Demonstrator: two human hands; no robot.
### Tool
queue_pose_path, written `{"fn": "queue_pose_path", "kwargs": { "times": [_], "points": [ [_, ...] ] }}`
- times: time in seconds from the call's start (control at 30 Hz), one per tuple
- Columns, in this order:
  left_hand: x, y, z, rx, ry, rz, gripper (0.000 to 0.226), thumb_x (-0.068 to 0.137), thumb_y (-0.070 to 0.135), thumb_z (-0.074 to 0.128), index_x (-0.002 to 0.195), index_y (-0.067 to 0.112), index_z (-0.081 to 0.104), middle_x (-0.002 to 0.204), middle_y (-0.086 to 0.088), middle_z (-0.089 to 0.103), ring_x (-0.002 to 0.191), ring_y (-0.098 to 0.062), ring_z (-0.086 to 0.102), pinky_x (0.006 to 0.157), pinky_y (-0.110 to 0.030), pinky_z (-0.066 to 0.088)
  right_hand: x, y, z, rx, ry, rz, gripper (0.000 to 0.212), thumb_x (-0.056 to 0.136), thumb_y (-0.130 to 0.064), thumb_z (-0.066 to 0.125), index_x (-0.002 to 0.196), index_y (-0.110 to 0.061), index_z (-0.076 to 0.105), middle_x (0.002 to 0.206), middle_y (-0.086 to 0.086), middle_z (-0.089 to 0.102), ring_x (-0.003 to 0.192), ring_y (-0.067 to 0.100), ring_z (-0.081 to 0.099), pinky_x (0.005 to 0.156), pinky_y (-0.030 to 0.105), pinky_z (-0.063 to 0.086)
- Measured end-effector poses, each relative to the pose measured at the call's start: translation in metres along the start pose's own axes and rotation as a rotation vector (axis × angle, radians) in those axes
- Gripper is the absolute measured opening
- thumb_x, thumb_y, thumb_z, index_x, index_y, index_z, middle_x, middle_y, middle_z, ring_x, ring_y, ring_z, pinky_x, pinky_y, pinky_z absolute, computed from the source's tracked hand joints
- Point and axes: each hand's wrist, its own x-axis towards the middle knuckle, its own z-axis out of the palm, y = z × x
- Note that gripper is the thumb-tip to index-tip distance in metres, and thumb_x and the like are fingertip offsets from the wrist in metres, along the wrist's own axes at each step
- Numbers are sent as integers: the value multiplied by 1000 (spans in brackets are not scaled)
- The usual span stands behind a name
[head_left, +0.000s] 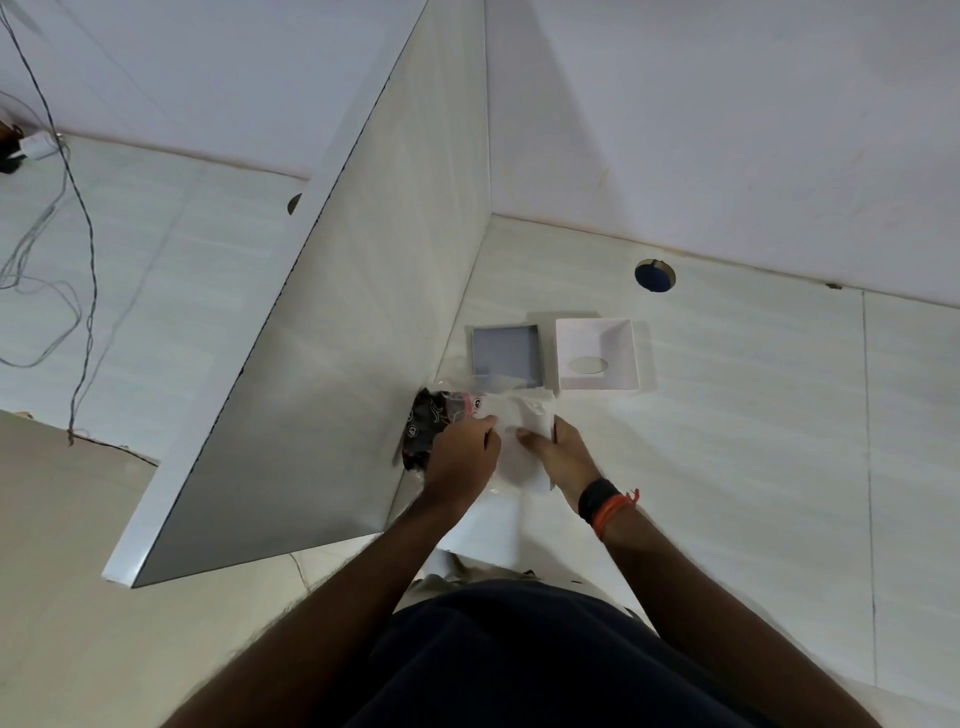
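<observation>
White pack (522, 460) in clear plastic wrap (498, 402) lies on the desk (753, 415) between both hands, long axis pointing away from the person. Left hand (462, 452) pinches the wrap and right hand (563, 457) grips the pack's right edge, equally near. Dark printed pouch (428, 431) just left of the left hand, against the partition (363, 312). Grey-lined box tray (506, 353) and white insert (597, 353) just beyond the hands probably crowd a forward pull.

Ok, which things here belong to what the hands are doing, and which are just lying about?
In hand: left hand, right hand, the white packet both grip, clear wrapper; likely also open box, white tray, dark pouch.
Lying about: cables, white adapter, cable hole.
</observation>
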Motion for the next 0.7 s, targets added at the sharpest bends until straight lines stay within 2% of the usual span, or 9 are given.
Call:
{"fn": "queue_pose_path", "kwargs": {
  "times": [0.1, 0.17, 0.23, 0.33, 0.43, 0.53, 0.6, 0.63, 0.7],
  "points": [
    [-3, 7, 0, 14, 10, 70, 29, 96, 15, 49, 107, 0, 71, 93, -20, 74, 86, -35, 69, 75, -45, 55, 1, 2, 3, 127, 32, 47, 22, 95, -26, 58, 116, -21, 63, 109, 6, 73, 98, 30, 67, 72, 41, 51],
    [-5, 11, 0, -1, 29, 101, 34, 97, 19, 48, 116, 2, 70, 94, -19, 75, 86, -33, 70, 75, -42, 56, 0, 3, 4, 215, -25, 98, 20, 96, -24, 58, 113, -17, 65, 107, 12, 72, 95, 32, 66, 77, 46, 48],
    [-6, 13, 0, -21, 37, 130, 37, 96, 23, 46, 115, 3, 70, 93, -17, 75, 83, -32, 71, 73, -42, 58, -3, 3, 6, 309, -143, 128, 22, 97, -18, 55, 113, -9, 66, 105, 16, 70, 92, 30, 65, 80, 44, 51],
    [-8, 13, -1, -29, 44, 173, 45, 94, 30, 39, 115, 5, 70, 86, -16, 73, 77, -32, 70, 68, -42, 59, -8, 0, 11, 367, -271, 164, 28, 102, -16, 45, 118, -3, 65, 100, 13, 72, 90, 27, 68, 73, 37, 57],
    [-12, 13, -4, -57, 31, 202, 41, 95, 25, 45, 123, 5, 67, 90, -17, 73, 80, -32, 70, 72, -41, 58, -9, -3, 16, 346, -301, 200, 30, 104, -15, 40, 106, -5, 68, 93, 11, 74, 84, 24, 71, 71, 36, 58],
    [-17, 14, -5, -105, 1, 257, 33, 98, 19, 49, 118, 2, 69, 91, -16, 73, 79, -27, 69, 72, -39, 58, -5, -6, 17, 416, -262, 223, 28, 104, -15, 40, 95, -5, 66, 84, 10, 71, 77, 20, 69, 69, 32, 56],
    [-22, 16, -5, -93, -5, 295, 31, 99, 18, 51, 120, 5, 69, 85, -14, 71, 74, -25, 66, 67, -30, 54, -1, -9, 17, 496, -215, 217, 18, 100, -16, 47, 91, -8, 61, 72, 7, 65, 70, 17, 66, 72, 31, 54],
    [-24, 18, -6, -81, 14, 316, 30, 98, 17, 53, 122, 7, 68, 84, -13, 71, 73, -24, 66, 65, -22, 48, 0, -10, 17, 512, -218, 199, 12, 98, -18, 52, 94, -8, 60, 75, 9, 63, 74, 18, 65, 76, 31, 54],
    [-25, 22, -7, -80, 47, 364, 30, 96, 12, 56, 122, 7, 69, 91, -12, 74, 79, -22, 68, 68, -11, 40, -1, -9, 18, 482, -268, 161, 18, 97, -22, 56, 104, -7, 63, 90, 14, 64, 90, 25, 63, 85, 35, 53]
  ]
}}
